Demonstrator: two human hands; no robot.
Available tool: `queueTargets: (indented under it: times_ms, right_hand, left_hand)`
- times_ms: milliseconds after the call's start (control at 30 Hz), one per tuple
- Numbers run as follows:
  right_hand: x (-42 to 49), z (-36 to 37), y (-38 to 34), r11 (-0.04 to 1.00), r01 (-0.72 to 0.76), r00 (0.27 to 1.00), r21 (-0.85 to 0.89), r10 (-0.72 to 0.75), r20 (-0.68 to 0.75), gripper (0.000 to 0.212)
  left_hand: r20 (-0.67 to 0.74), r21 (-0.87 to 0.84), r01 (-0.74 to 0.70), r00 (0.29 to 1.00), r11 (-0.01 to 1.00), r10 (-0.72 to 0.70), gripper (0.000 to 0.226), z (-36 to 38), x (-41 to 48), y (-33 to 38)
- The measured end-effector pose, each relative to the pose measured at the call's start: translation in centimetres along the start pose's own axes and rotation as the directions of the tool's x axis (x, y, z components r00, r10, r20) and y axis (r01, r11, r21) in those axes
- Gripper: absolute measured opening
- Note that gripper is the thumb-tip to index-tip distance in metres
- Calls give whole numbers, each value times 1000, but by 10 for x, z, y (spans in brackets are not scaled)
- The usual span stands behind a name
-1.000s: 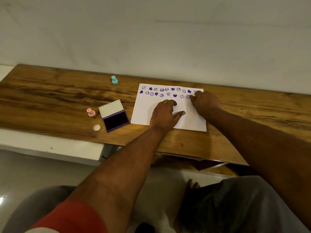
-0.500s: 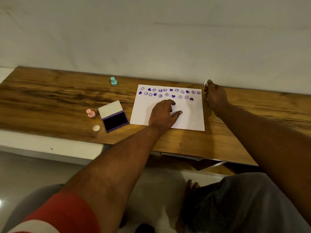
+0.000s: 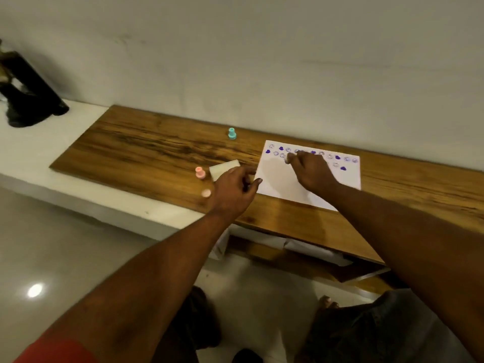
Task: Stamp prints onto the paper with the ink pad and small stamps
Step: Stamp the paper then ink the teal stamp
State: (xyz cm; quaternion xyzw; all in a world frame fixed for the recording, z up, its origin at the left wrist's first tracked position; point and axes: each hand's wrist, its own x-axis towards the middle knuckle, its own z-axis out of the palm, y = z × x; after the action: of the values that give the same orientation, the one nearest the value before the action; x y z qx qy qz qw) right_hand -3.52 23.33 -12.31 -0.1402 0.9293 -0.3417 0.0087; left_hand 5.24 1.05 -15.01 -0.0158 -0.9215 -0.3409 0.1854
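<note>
The white paper (image 3: 275, 182) lies on the wooden desk (image 3: 157, 150), with rows of purple prints along its far edge. My right hand (image 3: 313, 172) hovers over the paper's upper left part and pinches a small white stamp (image 3: 287, 160) at its fingertips. My left hand (image 3: 233, 191) hangs just left of the paper, fingers loosely apart and holding nothing. It covers most of the ink pad, whose pale lid (image 3: 224, 169) shows behind it. A pink stamp (image 3: 200, 172) and a round pink cap (image 3: 206, 193) sit left of the pad. A teal stamp (image 3: 231, 133) stands near the wall.
A white ledge (image 3: 39, 153) adjoins the desk on the left and carries a dark object (image 3: 26, 98). The wall runs close behind the desk. My knees and feet are below the desk's front edge.
My left hand came off the paper and moved left over the ink pad. My right hand, with the small stamp, swung from beyond the paper's right edge to its upper left. The view shifted left.
</note>
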Motion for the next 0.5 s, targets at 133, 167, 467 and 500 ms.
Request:
queueTargets:
  times_ms: [133,167,467,500]
  right_hand:
    - [2,42,-63,959,239,949,-154,-197,245,43]
    - [3,52,-78,933,305,923,-192,-239,301,45]
    - [16,117,-134,708,535,788,-461,-221,575,46]
    - [17,120,-134,710,531,789,-464,-214,576,46]
  left_hand:
    - [-140,-12,184,973,983,-184,22,-43,-35,-47]
    - [-156,-12,239,959,971,-238,24,-51,-42,-58]
    - [-120,108,383,921,918,-370,52,-60,-59,-97]
    - [-116,120,378,924,918,-365,50,-59,-58,-97]
